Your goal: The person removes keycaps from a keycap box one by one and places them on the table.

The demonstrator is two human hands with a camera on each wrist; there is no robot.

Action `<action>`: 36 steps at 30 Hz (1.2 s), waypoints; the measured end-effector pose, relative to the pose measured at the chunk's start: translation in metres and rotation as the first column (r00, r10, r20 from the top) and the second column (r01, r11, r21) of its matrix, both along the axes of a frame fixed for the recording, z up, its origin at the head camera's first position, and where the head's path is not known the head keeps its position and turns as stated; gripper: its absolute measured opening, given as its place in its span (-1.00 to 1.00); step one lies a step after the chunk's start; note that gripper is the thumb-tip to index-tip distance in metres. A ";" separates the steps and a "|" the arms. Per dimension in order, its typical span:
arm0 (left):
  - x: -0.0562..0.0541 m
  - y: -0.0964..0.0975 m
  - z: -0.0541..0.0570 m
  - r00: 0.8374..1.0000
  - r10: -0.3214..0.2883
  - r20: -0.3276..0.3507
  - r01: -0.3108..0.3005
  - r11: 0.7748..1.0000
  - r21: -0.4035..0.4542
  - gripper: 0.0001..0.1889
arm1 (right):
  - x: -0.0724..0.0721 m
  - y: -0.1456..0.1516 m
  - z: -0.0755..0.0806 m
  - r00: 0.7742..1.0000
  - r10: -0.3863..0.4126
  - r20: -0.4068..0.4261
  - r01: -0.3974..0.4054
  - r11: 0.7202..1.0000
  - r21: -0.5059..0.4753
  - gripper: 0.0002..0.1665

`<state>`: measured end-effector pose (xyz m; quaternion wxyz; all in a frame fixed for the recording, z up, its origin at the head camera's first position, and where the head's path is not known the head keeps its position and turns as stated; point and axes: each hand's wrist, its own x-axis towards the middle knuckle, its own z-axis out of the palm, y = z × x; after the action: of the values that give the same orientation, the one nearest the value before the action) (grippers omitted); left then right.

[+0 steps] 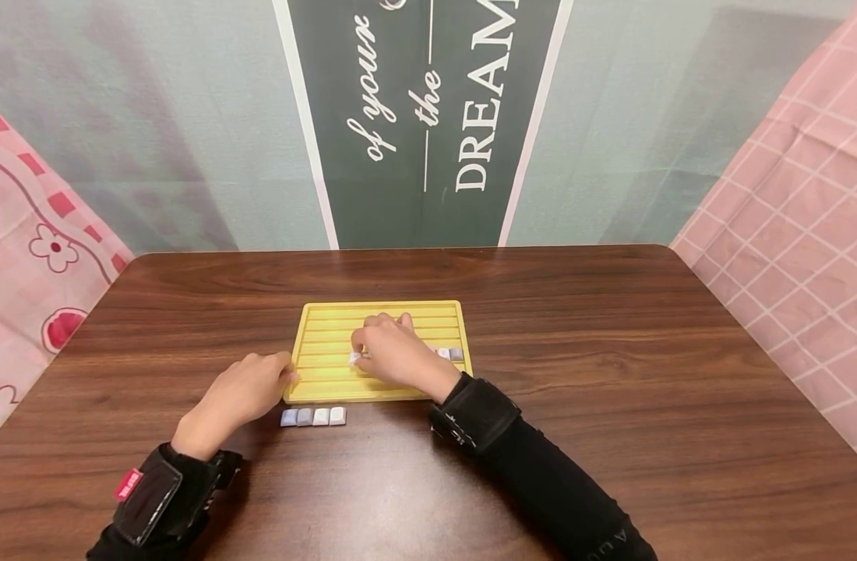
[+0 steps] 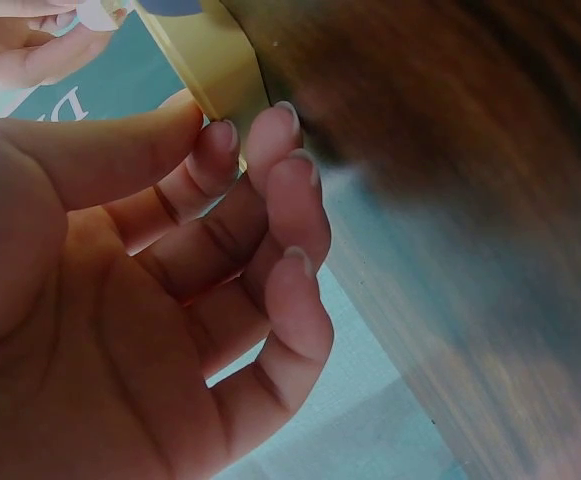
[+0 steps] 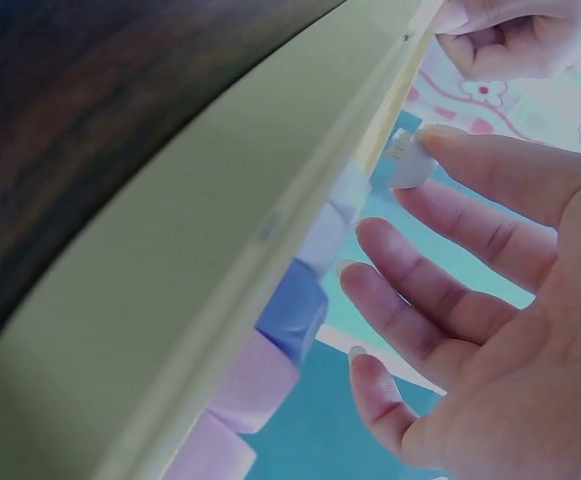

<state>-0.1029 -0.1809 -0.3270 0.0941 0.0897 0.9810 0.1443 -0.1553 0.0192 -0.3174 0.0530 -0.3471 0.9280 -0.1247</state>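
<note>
A yellow ridged tray (image 1: 330, 323) lies on the table. At its left edge, near the front corner, my left hand (image 1: 249, 387) pinches the rim between thumb and index finger; the left wrist view shows the other fingers (image 2: 295, 205) loosely bent beside it. Over the middle of the tray, my right hand (image 1: 396, 351) holds a white keycap (image 3: 413, 165) between thumb and index finger, the other fingers spread. To its right, keycaps (image 1: 449, 354) sit in one groove, partly hidden by the hand. Up close, that row has pink, blue (image 3: 295, 310) and whitish caps.
Several more keycaps (image 1: 313, 417), bluish, grey and white, stand in a short row on the brown wooden table (image 1: 611, 351), just in front of the tray. A hanging cloth with lettering (image 1: 428, 117) is behind the table, with pink cloths at both sides.
</note>
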 end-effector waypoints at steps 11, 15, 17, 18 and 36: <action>0.001 0.001 0.001 1.000 0.007 0.006 -0.007 1.000 0.000 -0.89 | 0.012 0.003 0.006 0.999 0.038 0.004 -0.038 0.999 -0.008 -0.84; 0.001 0.001 0.001 1.000 0.006 0.003 -0.006 1.000 -0.002 -0.89 | 0.017 0.004 0.007 0.998 0.060 -0.009 -0.060 0.998 -0.003 -0.85; 0.001 0.001 0.001 1.000 0.006 0.001 -0.006 1.000 -0.005 -0.89 | 0.019 0.004 0.007 0.997 0.072 -0.015 -0.072 0.997 0.003 -0.85; 0.000 0.001 0.001 1.000 0.007 0.001 -0.007 1.000 -0.006 -0.89 | 0.020 0.004 0.008 0.997 0.078 -0.017 -0.078 0.997 0.007 -0.85; 0.000 0.000 0.000 1.000 -0.003 -0.007 0.003 1.000 -0.005 -0.88 | 0.034 0.006 0.007 0.983 0.178 -0.039 -0.175 0.981 0.084 -0.89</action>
<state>-0.1030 -0.1813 -0.3272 0.0912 0.0913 0.9815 0.1413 -0.1210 0.0252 -0.3102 0.0563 -0.4284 0.8988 -0.0739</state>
